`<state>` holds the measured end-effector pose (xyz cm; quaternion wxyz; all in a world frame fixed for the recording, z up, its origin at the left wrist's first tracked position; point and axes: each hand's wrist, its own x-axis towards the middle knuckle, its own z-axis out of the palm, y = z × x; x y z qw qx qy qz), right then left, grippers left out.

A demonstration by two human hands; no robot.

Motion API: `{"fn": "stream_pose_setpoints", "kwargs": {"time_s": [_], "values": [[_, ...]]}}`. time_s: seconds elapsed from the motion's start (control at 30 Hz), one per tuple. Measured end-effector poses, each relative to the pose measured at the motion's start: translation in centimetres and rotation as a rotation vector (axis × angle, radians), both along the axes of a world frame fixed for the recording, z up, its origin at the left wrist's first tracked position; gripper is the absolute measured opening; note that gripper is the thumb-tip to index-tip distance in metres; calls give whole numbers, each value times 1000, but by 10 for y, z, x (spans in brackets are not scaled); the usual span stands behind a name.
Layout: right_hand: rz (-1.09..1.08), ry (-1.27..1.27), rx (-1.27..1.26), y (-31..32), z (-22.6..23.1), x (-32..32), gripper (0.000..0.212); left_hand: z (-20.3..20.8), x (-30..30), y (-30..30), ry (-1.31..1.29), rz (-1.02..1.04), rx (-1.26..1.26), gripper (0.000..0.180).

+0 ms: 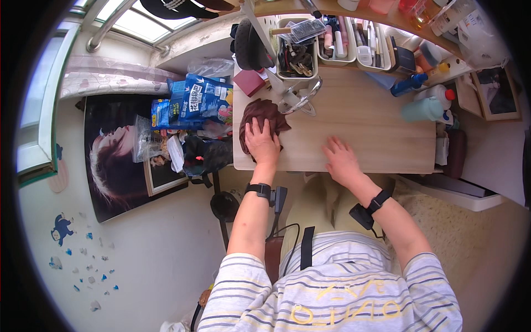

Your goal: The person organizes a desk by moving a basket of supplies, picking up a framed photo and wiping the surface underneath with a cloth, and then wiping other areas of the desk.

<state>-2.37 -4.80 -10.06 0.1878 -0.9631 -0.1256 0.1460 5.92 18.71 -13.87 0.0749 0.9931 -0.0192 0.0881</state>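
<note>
A crumpled dark brown cloth (282, 123) lies bunched on the left part of the light wooden desk (381, 130). On top of it rests my left hand (262, 140), palm down, fingers apart and slightly bent, pressing on the cloth without visibly gripping it. My right hand (342, 159) is spread near the desk's front edge with nothing in it. A silver, loop-shaped object on a stand (301, 98) stands just beyond the cloth. Near it is a dark red box (249, 83).
White bins (298, 76) with pens, tubes and small items line the back. At the right stand a pale teal bottle (423, 109) and a blue bottle (409, 84). Blue snack bags (202, 99) are piled left of the desk. A shelf (387, 15) overhangs the back.
</note>
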Motion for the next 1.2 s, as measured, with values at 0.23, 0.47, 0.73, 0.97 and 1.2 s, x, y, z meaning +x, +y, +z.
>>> {"fn": "stream_pose_setpoints", "kwargs": {"time_s": [0.23, 0.47, 0.73, 0.97, 1.2], "values": [[101, 43, 130, 36, 5, 16, 66, 8, -62, -30, 84, -164, -132, 54], [183, -60, 291, 69, 8, 40, 73, 18, -59, -11, 213, -231, -289, 52], [146, 12, 322, 96, -11, 55, 74, 45, 18, 47, 292, -16, -740, 30], [120, 51, 173, 114, -14, 55, 90, 43, 117, 50, -30, -98, -316, 78], [62, 83, 91, 125, 0, 54, 105, 30, 167, 46, 120, -99, -251, 89]]}}
